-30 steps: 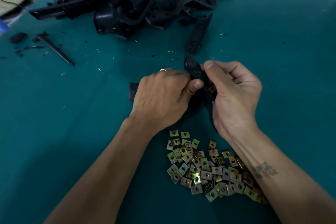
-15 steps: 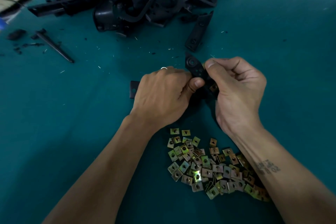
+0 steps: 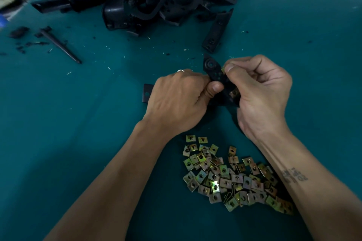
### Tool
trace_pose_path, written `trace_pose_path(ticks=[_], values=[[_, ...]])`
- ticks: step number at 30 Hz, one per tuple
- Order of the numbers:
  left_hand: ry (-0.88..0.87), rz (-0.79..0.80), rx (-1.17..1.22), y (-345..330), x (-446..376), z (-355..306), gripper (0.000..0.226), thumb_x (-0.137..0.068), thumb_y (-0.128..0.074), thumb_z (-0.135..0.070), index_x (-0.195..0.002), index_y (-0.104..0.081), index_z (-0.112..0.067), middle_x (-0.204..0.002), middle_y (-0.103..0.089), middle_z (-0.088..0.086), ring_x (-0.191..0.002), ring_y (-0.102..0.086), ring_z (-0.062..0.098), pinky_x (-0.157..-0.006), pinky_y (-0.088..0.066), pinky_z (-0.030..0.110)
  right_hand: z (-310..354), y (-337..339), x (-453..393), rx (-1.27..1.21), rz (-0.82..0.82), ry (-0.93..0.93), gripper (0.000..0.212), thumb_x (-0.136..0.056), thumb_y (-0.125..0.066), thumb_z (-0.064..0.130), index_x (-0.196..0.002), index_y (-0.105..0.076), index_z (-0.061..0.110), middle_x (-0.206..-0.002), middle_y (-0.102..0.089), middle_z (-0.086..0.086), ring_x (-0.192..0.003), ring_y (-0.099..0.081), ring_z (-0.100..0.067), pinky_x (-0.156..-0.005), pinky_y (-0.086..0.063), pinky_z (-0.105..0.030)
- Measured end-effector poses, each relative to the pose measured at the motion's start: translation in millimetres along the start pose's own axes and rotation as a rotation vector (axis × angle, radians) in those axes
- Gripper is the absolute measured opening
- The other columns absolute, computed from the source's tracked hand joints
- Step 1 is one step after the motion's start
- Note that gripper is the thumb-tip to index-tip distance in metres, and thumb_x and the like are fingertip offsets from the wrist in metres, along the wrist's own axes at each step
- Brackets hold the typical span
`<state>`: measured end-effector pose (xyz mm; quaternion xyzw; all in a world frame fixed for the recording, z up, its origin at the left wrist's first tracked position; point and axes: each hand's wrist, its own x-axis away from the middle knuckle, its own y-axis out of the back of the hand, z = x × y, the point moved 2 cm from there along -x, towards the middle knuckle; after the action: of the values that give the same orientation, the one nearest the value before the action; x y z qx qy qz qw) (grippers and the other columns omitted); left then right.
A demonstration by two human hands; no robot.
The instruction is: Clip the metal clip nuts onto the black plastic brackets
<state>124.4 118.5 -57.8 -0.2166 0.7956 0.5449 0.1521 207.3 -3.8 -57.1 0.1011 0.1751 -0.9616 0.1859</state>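
Both hands grip one black bracket [image 3: 214, 73], tip pointing away-left; left hand [image 3: 176, 100], right hand [image 3: 260, 92] pinching a clip [image 3: 223, 69]. Open table [image 3: 313, 55] to the right.

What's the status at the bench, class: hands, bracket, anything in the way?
Left hand grips bracket. Right hand pinches clip nut at its edge; another clip already on. Nothing obstructing.

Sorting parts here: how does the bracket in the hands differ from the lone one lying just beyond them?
The held bracket is gripped off the green mat by the left hand and right hand; the lone bracket lies flat, untouched. The held one carries a clip nut; none shows on the lone one. Both are black plastic.
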Motion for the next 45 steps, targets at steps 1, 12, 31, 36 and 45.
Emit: trace_pose_path(ticks=[1,12,31,36,45], values=[[0.004,0.002,-0.002,0.4,0.0,-0.1,0.048,-0.102,-0.027,-0.054,-0.067,-0.036,-0.022,-0.066,-0.042,-0.008,-0.06,-0.048,0.025,-0.054,-0.026,0.032,-1.4,-0.8,1.4,-0.006,-0.001,-0.003,0.031,-0.083,-0.068,-0.014,-0.07,-0.07,0.015,-0.073,-0.073,0.001,-0.072,-0.065,-0.012,-0.071,-0.053,-0.023],[0.036,-0.019,-0.021,2.2,0.5,3.3,0.039,-0.1,-0.034,-0.048,-0.069,-0.033,-0.024,-0.069,-0.038,-0.008,-0.059,-0.052,0.033,-0.056,-0.024,0.032,2.3,-0.7,3.1,0.015,0.225,-0.151,0.018,-0.081,-0.06,0.03,-0.067,-0.072,0.027,-0.091,-0.073,0.001,-0.094,-0.064,-0.021,-0.089,-0.047,-0.044],[-0.009,0.079,-0.149,5.2,0.9,-8.3,0.039,-0.091,-0.03,-0.045,-0.073,-0.055,-0.02,-0.076,-0.063,0.0,-0.068,-0.061,0.026,-0.052,-0.031,0.03,10.0,11.4,14.4,0.304,0.305,-0.073,0.005,-0.089,-0.07,0.032,-0.093,-0.069,0.028,-0.088,-0.074,0.001,-0.086,-0.07,-0.014,-0.081,-0.055,-0.027],[-0.042,-0.037,-0.196,7.8,3.4,-17.2,0.04,-0.094,-0.039,-0.043,-0.074,-0.063,-0.019,-0.072,-0.066,-0.004,-0.067,-0.062,0.023,-0.049,-0.038,0.029,16.0,15.2,14.4,0.169,0.203,-0.225,0.01,-0.092,-0.074,0.01,-0.088,-0.078,0.019,-0.082,-0.075,-0.009,-0.078,-0.067,-0.016,-0.081,-0.055,-0.031],[-0.212,0.01,-0.176,9.6,-0.9,-15.5,0.055,-0.101,-0.031,-0.056,-0.076,-0.066,-0.022,-0.076,-0.066,-0.008,-0.073,-0.064,0.022,-0.054,-0.035,0.028,47.4,25.8,1.3,0.6,0.399,-0.178,0.017,-0.094,-0.072,0.012,-0.081,-0.076,0.021,-0.078,-0.073,-0.001,-0.069,-0.064,-0.014,-0.065,-0.055,-0.035]])
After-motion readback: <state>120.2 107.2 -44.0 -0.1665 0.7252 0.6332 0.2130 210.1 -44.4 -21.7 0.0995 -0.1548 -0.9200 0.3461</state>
